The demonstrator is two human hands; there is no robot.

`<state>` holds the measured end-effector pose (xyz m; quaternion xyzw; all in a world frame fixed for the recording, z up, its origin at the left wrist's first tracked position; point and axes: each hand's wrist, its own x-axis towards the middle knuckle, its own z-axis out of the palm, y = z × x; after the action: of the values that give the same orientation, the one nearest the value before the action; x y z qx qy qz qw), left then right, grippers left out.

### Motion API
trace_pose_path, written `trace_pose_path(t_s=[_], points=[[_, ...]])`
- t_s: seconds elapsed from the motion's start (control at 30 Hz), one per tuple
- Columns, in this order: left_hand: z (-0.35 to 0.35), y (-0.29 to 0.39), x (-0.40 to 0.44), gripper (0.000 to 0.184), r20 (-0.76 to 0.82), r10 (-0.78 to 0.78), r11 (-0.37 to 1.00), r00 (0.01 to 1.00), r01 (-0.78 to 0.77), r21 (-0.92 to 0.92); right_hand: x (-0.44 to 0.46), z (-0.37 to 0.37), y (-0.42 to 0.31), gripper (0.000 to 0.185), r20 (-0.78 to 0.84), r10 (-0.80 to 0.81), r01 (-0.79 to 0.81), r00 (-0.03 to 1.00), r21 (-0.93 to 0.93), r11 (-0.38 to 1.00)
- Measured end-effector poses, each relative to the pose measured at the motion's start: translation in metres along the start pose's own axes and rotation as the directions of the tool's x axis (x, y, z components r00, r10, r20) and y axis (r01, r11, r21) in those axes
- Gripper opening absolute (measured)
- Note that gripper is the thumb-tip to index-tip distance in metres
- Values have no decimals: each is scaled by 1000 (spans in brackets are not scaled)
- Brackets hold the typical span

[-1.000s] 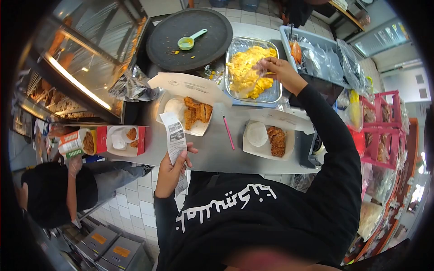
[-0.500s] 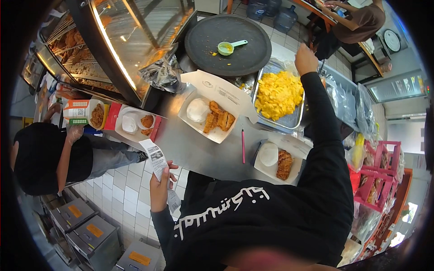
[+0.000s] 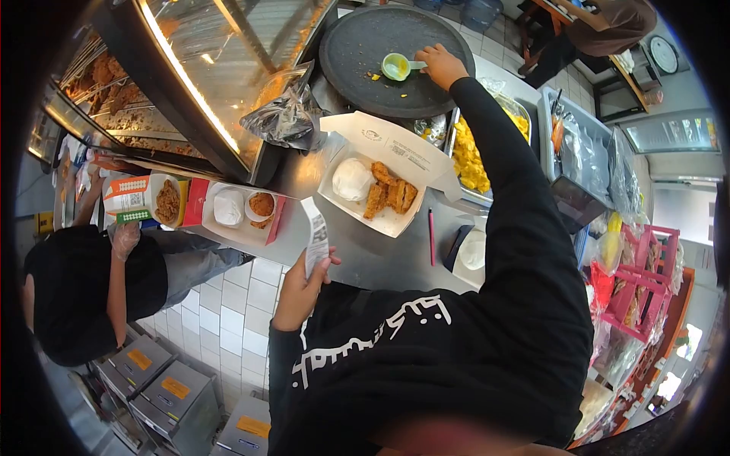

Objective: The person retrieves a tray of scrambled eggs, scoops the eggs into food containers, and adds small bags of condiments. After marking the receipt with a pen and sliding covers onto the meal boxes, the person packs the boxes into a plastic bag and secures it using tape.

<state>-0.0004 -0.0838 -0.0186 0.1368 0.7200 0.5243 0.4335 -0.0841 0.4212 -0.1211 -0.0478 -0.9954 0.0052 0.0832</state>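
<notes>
so the two hands are well apart here. right hand (image 3: 443,67) is up at the far side of the counter, fingers closed on the handle of a pale green scoop (image 3: 396,67) with some yellow stuff in it. the scoop is over a big round dark board (image 3: 346,57) with a few yellow crumbs on it, and i can't tell if its bowl is touching the board or lifted a bit.

left hand (image 3: 304,292) is way closer to the body, thumb and fingers pinched on a paper receipt (image 3: 316,235) that sticks up past the edge of the steel counter (image 3: 365,262).

just beyond the receipt there's an open food box (image 3: 407,139), lid flipped back, with a white mound of rice (image 3: 353,180) and fried chicken (image 3: 391,197) next to each other inside. a pink pen (image 3: 432,237) lies between that one and a second box (image 3: 456,251), which is mostly hidden behind the right sleeve. same sleeve also covers part of a tray of yellow food (image 3: 473,159).

off to the left a red box (image 3: 199,204) sits on the counter, and a co-worker's gloved hand (image 3: 124,239) is right by an orange and white carton (image 3: 125,196).
</notes>
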Motion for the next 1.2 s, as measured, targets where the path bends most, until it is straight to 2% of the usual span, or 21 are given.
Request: trace_pose_path(t_s=[0.03,0.13,0.2,0.27,0.3,0.37,0.47,0.5,0.57,0.67,0.73,0.87,0.93,0.97,1.0,1.1,1.13,1.2], points=[[1,-2,4,30,10,9,1000,1000,-9,1,-7,-13,-4,21,24,-1,0,1000,6,1000],[2,-8,18,28,66,51,998,997,-53,38,-44,-64,-23,16,286,219,-316,933,363,876],[3,-9,28,27,115,93,989,989,-106,108,-95,-95,-35,17,50,173,-179,984,394,902],[7,-11,38,27,153,126,985,980,-142,94,-149,-130,-51,23,177,249,-286,952,233,929],[11,-12,42,26,171,139,984,975,-155,87,-175,-142,-64,22,156,269,-293,950,165,942],[24,-15,52,27,220,166,984,961,-175,22,-217,-149,-80,21,304,290,-296,907,-28,955],[42,-5,63,32,303,150,989,941,-148,-29,-246,-131,-87,20,378,254,-213,890,-145,966],[49,0,65,34,328,138,990,935,-132,-41,-247,-127,-91,18,347,226,-198,910,-114,974],[62,6,69,41,332,168,955,928,-69,-290,-248,-114,-94,9,298,150,-124,943,-106,987],[72,20,67,50,319,182,820,930,35,-571,-251,-102,-94,7,388,79,-69,918,-38,997],[75,26,66,54,313,195,730,930,76,-679,-255,-98,-93,8,441,76,-81,894,-9,997],[70,25,53,55,268,255,720,929,2,-694,-268,-96,-90,9,443,144,-189,885,57,980],[65,18,43,55,203,215,733,955,-20,-680,-273,-85,-75,12,376,168,-286,911,283,915],[62,13,37,55,169,194,739,966,-31,-673,-276,-79,-68,13,345,184,-321,920,395,861],[61,9,33,54,141,185,746,973,-46,-665,-273,-78,-68,19,367,244,-423,898,567,707],[59,-7,18,54,34,136,743,990,-79,-665,-263,-79,-66,24,562,306,-627,768,565,536],[59,-10,12,51,3,138,728,990,-99,-679,-263,-74,-62,24,598,291,-653,747,578,489],[61,-18,1,49,-56,115,733,992,-123,-669,-261,-80,-63,24,381,343,-512,859,616,599]])
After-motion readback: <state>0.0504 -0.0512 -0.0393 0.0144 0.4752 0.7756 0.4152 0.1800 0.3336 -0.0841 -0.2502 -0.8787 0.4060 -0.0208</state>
